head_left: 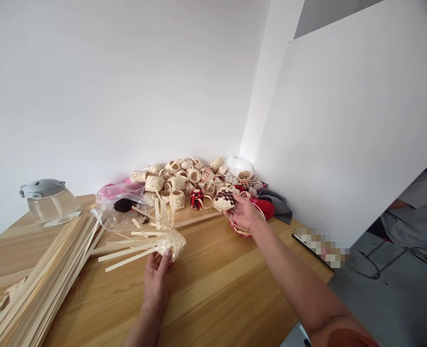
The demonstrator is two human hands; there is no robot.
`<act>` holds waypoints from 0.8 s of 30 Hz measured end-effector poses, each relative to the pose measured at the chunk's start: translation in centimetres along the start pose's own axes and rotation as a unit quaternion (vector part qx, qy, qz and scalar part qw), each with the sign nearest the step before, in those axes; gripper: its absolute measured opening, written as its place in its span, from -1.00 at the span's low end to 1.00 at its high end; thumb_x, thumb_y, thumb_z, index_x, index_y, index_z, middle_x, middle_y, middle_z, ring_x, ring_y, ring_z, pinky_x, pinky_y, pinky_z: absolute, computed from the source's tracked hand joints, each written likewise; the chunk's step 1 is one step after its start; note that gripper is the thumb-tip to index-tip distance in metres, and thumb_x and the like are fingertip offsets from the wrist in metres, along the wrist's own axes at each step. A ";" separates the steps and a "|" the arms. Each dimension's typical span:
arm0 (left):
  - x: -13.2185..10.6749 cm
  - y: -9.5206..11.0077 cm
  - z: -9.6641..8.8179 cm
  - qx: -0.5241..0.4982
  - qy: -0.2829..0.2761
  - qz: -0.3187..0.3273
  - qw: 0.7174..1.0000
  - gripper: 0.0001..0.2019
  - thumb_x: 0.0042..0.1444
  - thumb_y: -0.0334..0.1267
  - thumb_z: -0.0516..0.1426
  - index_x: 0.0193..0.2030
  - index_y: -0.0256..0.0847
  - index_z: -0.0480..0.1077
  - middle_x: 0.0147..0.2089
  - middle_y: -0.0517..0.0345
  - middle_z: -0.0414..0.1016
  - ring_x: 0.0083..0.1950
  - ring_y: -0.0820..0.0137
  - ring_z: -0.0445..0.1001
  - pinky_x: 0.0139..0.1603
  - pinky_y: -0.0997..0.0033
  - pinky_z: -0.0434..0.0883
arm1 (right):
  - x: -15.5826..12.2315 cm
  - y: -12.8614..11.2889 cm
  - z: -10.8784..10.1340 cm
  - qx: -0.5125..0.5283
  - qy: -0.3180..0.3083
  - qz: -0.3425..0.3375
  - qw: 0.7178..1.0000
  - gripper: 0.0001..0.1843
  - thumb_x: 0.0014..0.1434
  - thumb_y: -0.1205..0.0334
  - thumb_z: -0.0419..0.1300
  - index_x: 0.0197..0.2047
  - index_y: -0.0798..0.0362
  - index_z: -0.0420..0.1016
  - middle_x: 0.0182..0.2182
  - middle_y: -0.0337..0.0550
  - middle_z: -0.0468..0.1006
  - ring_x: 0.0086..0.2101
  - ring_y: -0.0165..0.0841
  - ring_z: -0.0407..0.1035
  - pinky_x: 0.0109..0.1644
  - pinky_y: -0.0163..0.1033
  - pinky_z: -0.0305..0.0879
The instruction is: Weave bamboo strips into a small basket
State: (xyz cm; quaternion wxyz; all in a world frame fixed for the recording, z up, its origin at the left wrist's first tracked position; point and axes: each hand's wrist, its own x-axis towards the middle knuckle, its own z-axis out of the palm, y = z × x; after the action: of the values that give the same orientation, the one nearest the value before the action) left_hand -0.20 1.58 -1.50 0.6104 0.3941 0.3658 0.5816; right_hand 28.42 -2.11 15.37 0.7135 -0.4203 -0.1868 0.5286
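Observation:
In my left hand (157,277) is a partly woven basket (175,243) of pale flat strips, its loose ends fanning out to the left and up. My fingers and thumb close on its lower edge, above the table. Farther right, my right hand (245,212) is closed on a small woven basket (225,199) with a dark brown and pale check. It is at the front of a heap of small woven baskets (177,182). Behind and below that hand is a red-and-pale round basket (240,228), partly hidden by my wrist. A red and black basket (196,199) stands to the left.
A bundle of long flat strips (59,270) lies along the table's left side. Behind it are a glass jug (52,205) with a grey lid and a clear plastic bag (110,212). A blurred-out flat object (319,248) lies at the right edge. A person (415,202) is beyond the partition.

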 end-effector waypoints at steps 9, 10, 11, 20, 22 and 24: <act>-0.1 0.2 0.1 0.003 0.002 -0.005 1.000 -0.50 -0.05 0.08 0.39 -0.08 -0.18 0.44 -0.09 0.10 0.58 -0.10 0.31 0.51 -0.14 0.39 0.41 | -0.1 0.6 -0.9 -0.034 -0.012 -0.017 0.999 -0.87 0.20 0.35 0.30 -0.15 0.06 0.55 -0.32 -0.14 0.67 -0.36 -0.30 0.55 -0.37 -0.22 0.50; -0.1 0.2 0.1 0.003 0.003 -0.005 1.000 -0.50 -0.05 0.08 0.39 -0.08 -0.18 0.45 -0.10 0.10 0.58 -0.10 0.31 0.51 -0.15 0.39 0.41 | -0.1 0.6 -0.9 -0.035 -0.016 -0.018 0.999 -0.87 0.19 0.34 0.31 -0.16 0.05 0.55 -0.31 -0.15 0.68 -0.35 -0.30 0.55 -0.35 -0.21 0.51; -0.1 0.2 0.1 0.003 0.004 -0.005 1.000 -0.50 -0.05 0.09 0.39 -0.08 -0.18 0.45 -0.10 0.10 0.58 -0.10 0.31 0.51 -0.15 0.40 0.41 | -0.1 0.6 -1.0 -0.036 -0.021 -0.021 0.999 -0.87 0.18 0.33 0.32 -0.17 0.05 0.55 -0.30 -0.15 0.68 -0.34 -0.30 0.55 -0.33 -0.21 0.51; -0.1 0.2 0.1 -0.003 0.002 -0.015 1.000 -0.50 -0.02 0.06 0.38 -0.06 -0.19 0.43 -0.08 0.09 0.57 -0.08 0.32 0.51 -0.13 0.40 0.41 | -0.3 0.8 -1.4 -0.029 -0.064 -0.053 0.996 -0.75 0.09 0.40 0.36 -0.14 -0.01 0.55 -0.23 -0.21 0.68 -0.20 -0.27 0.55 -0.26 -0.20 0.52; -0.1 0.2 0.1 -0.004 -0.002 -0.014 1.000 -0.51 0.00 0.05 0.38 -0.04 -0.19 0.43 -0.07 0.09 0.57 -0.07 0.32 0.50 -0.12 0.40 0.41 | -0.3 0.9 -1.6 -0.024 -0.063 -0.052 0.996 -0.79 0.10 0.39 0.36 -0.17 -0.01 0.54 -0.26 -0.22 0.67 -0.22 -0.28 0.54 -0.27 -0.21 0.51; -0.1 0.1 0.1 -0.008 0.000 -0.014 1.000 -0.49 -0.01 0.06 0.38 -0.03 -0.19 0.43 -0.06 0.09 0.57 -0.07 0.32 0.51 -0.11 0.38 0.42 | -0.2 1.0 -1.7 -0.019 -0.057 -0.051 0.997 -0.81 0.11 0.37 0.36 -0.20 -0.01 0.54 -0.28 -0.23 0.66 -0.25 -0.30 0.53 -0.32 -0.24 0.48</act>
State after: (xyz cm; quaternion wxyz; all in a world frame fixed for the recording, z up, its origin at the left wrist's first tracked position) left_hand -0.21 1.46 -1.36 0.6220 0.3840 0.3663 0.5757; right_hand 28.96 -2.93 13.60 0.7199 -0.3928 -0.2579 0.5109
